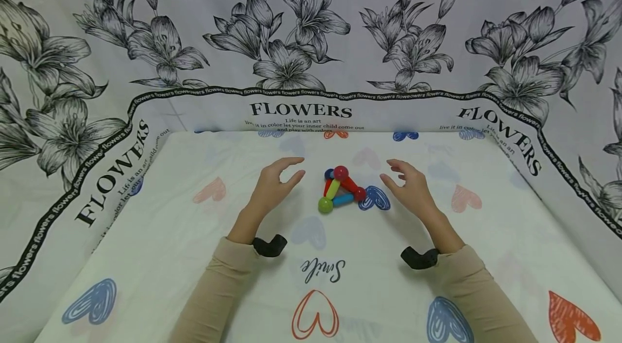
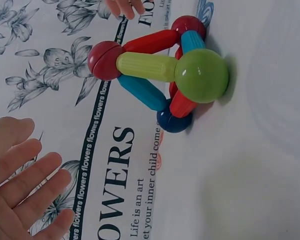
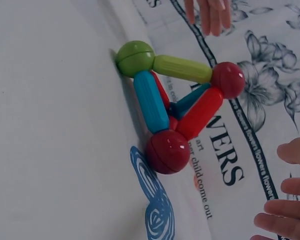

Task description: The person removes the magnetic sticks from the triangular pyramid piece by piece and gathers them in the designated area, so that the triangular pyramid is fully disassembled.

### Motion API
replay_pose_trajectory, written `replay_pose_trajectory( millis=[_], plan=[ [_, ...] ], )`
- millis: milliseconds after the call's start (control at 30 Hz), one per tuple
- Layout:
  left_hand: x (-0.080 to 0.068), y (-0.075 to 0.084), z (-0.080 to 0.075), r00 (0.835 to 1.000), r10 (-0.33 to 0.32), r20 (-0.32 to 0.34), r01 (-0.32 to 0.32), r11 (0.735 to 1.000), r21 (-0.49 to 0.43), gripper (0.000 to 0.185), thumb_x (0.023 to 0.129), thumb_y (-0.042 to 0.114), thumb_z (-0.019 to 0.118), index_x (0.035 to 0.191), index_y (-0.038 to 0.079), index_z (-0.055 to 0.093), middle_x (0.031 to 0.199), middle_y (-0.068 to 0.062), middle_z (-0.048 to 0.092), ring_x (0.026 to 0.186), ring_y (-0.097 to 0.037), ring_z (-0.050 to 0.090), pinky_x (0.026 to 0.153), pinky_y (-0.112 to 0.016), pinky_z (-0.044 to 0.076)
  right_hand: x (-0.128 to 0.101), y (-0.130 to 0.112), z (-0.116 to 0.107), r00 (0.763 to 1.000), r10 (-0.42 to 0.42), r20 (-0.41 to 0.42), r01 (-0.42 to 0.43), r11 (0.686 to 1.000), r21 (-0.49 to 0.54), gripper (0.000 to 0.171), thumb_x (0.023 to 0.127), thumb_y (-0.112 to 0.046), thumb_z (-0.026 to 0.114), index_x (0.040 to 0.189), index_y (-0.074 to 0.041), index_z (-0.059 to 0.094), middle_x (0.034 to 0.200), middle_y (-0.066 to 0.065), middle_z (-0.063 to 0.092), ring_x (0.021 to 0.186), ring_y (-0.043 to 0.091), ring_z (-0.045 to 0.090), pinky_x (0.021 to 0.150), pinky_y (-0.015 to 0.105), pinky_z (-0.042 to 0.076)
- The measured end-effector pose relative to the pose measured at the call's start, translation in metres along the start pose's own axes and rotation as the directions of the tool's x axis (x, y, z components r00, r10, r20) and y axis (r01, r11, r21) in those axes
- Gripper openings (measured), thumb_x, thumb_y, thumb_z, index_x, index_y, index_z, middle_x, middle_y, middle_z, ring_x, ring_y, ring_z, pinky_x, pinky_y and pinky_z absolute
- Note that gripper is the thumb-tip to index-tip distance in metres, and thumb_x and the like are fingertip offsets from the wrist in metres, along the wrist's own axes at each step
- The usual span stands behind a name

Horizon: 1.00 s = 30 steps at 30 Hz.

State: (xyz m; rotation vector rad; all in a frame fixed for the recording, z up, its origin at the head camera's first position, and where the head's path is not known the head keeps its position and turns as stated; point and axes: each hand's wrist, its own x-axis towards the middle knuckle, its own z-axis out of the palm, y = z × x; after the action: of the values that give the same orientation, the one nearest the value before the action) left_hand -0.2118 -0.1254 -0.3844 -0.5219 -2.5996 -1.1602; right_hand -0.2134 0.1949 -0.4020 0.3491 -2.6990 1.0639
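our left hand (image 1: 274, 183) sits just to the left of the little magnetic stick-and-ball pyramid (image 1: 342, 190), fingers loosely spread and a bit arched, gripping nothing. in the left wrist view those fingers (image 2: 30, 187) are well clear of the toy, so the grip on that side is relaxed and empty.

the pyramid stands in the middle of the desk (image 1: 194, 235), on the white cloth with the heart prints, right beside a blue scribbled heart (image 1: 375, 198). we count a green ball (image 1: 325, 204) at the near left corner, a red ball (image 1: 359, 193) at the near right, a dark blue ball (image 1: 329, 174) at the back and another red ball (image 1: 341, 172) on top, with yellow-green, blue and red sticks between them.

our right hand (image 1: 410, 185) mirrors the left on the other side, fingers apart and slightly curled, touching nothing.

if we're closing in on it, our take is to come in from both sides evenly and take it by the balls rather than the sticks, since those joints look like they'd pop apart under a sideways squeeze. we'd steady the green corner with the left and keep the pressure light, low on the base, not on the top ball. a one-sided nudge would probably just slide it on the cloth.
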Motion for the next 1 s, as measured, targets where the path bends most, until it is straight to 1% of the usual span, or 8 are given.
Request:
replay_pose_trajectory(
  millis=[133,267,500,700,867,1000],
  plan=[
    [0.003,0.004,0.010,1.000,-0.001,0.030,0.002,1.000,-0.031,0.038,0.092,0.026,0.065,0.126,0.010,0.063,0.130,-0.009,0.065,0.128,-0.026,0.057,0.110,-0.043,0.045,0.001,-0.004,0.005,1.000,-0.011,0.021,0.011,1.000,0.022,0.046,0.093,-0.018,0.062,0.132,0.002,0.051,0.135,0.024,0.056,0.121,0.039,0.057,0.100,0.052,0.050],
    [0.006,0.007,0.019,0.998,0.023,0.055,-0.019,0.998,-0.063,0.038,0.091,0.025,0.066,0.127,0.011,0.062,0.130,-0.008,0.065,0.128,-0.025,0.057,0.109,-0.043,0.046,0.002,-0.009,0.010,0.999,-0.002,0.051,0.000,0.999,0.046,0.045,0.092,-0.016,0.064,0.132,0.001,0.052,0.134,0.023,0.057,0.122,0.038,0.057,0.100,0.052,0.050],
    [0.013,0.011,0.035,0.996,0.045,0.072,-0.034,0.988,-0.153,0.038,0.090,0.022,0.067,0.126,0.010,0.063,0.129,-0.008,0.066,0.127,-0.025,0.058,0.109,-0.043,0.046,0.004,-0.018,0.019,0.995,-0.019,0.097,0.011,0.997,0.074,0.045,0.090,-0.018,0.066,0.130,0.000,0.054,0.132,0.022,0.059,0.121,0.037,0.058,0.100,0.050,0.051],
    [0.017,0.013,0.050,0.994,0.060,0.089,-0.042,0.981,-0.189,0.038,0.091,0.021,0.067,0.126,0.010,0.062,0.131,-0.008,0.065,0.128,-0.024,0.057,0.110,-0.044,0.046,0.006,-0.020,0.028,0.991,-0.052,0.127,0.037,0.992,0.122,0.043,0.090,-0.016,0.067,0.127,0.003,0.057,0.128,0.023,0.062,0.118,0.037,0.060,0.098,0.049,0.053],
    [0.021,0.013,0.059,0.993,0.061,0.098,-0.038,0.974,-0.222,0.039,0.090,0.022,0.067,0.127,0.010,0.062,0.131,-0.008,0.065,0.129,-0.024,0.056,0.111,-0.045,0.045,0.009,-0.022,0.036,0.988,-0.036,0.152,0.011,0.986,0.165,0.043,0.090,-0.017,0.067,0.127,0.004,0.057,0.128,0.023,0.062,0.118,0.037,0.061,0.097,0.049,0.053],
    [0.023,0.014,0.064,0.994,0.058,0.096,-0.033,0.969,-0.243,0.040,0.089,0.020,0.068,0.127,0.009,0.061,0.132,-0.009,0.064,0.131,-0.025,0.054,0.112,-0.045,0.043,0.013,-0.024,0.042,0.985,-0.032,0.170,0.000,0.982,0.187,0.042,0.090,-0.015,0.067,0.126,0.004,0.058,0.126,0.023,0.063,0.116,0.038,0.062,0.096,0.048,0.054]
  ],
)
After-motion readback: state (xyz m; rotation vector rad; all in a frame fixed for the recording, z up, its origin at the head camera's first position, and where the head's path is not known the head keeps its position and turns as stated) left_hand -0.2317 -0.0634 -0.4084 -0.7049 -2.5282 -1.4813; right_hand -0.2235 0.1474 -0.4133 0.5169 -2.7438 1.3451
